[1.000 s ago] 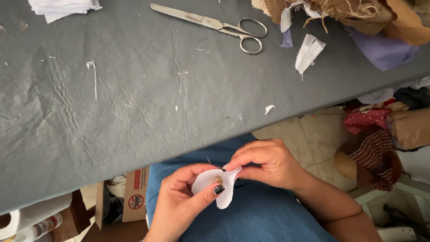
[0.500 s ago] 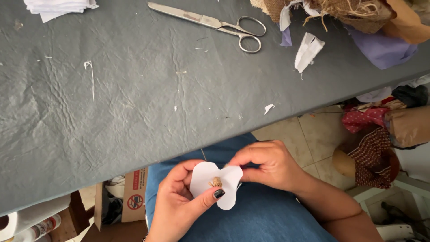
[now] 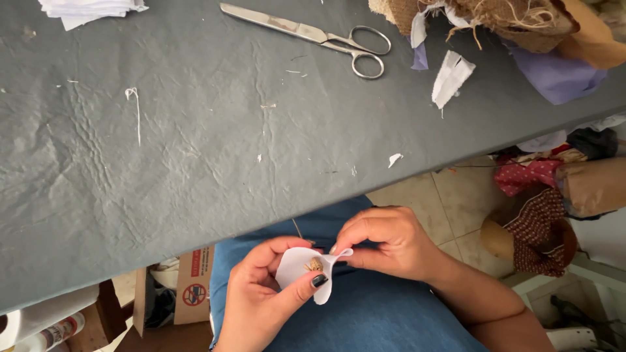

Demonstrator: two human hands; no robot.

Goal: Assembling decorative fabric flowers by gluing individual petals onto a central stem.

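Note:
Over my lap, both hands hold a small white petal-shaped cutout (image 3: pixel 301 272) with a tiny tan knot (image 3: pixel 315 264) at its middle. My left hand (image 3: pixel 261 300) cradles the cutout from below, its dark-nailed thumb pressing the lower edge. Fingertips of my right hand (image 3: pixel 385 242) pinch the cutout's right lobe and fold it inward. A thin needle or pin (image 3: pixel 297 228) sticks up just above the cutout.
A grey wrinkled tabletop (image 3: pixel 195 143) spreads ahead, with steel scissors (image 3: pixel 313 36) at the back, white scraps (image 3: pixel 451 77), a paper stack (image 3: pixel 91 10), and burlap and purple fabric (image 3: pixel 521 32) at the far right. Boxes (image 3: pixel 189 287) and fabric bags (image 3: pixel 541 221) sit on the floor.
My right fingers have pulled the cutout's right lobe over toward the centre, and the tan knot now shows more plainly. The hands have stayed in the same place over my lap.

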